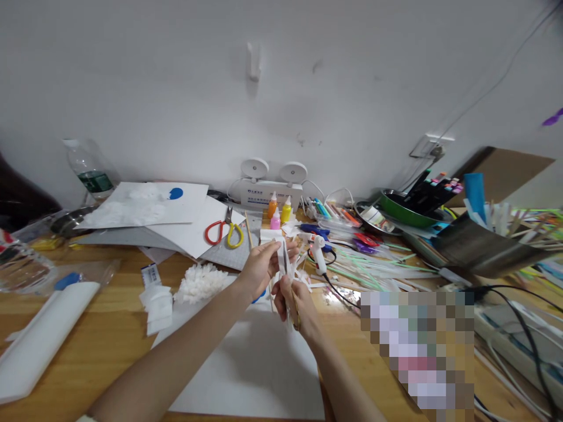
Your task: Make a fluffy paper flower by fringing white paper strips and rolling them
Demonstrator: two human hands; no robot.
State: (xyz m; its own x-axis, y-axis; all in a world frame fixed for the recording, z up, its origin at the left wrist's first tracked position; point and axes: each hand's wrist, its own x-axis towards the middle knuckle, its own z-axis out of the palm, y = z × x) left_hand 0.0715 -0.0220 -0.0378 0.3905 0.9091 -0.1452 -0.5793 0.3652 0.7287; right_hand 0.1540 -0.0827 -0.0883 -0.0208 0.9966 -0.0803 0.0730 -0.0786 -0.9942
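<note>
My left hand (258,266) pinches a narrow white paper strip (281,253) above the middle of the table. In my right hand (301,302) is a pair of scissors (296,321) with a gold-coloured handle. Their dark blades point up and away from me, lying along the strip; whether they are cutting cannot be made out. Below both hands is a large white sheet (250,369). To the left of my left hand sits a heap of small white pieces (201,282), and beside it are several stacked white paper squares (159,309).
Scissors with red and yellow handles (225,231) lie behind the hands. Paint bottles (275,220) stand near the wall. A white glue gun (319,258) with a trailing cord lies to the right, near scattered pale strips (373,266). A paper roll (48,340) occupies the left.
</note>
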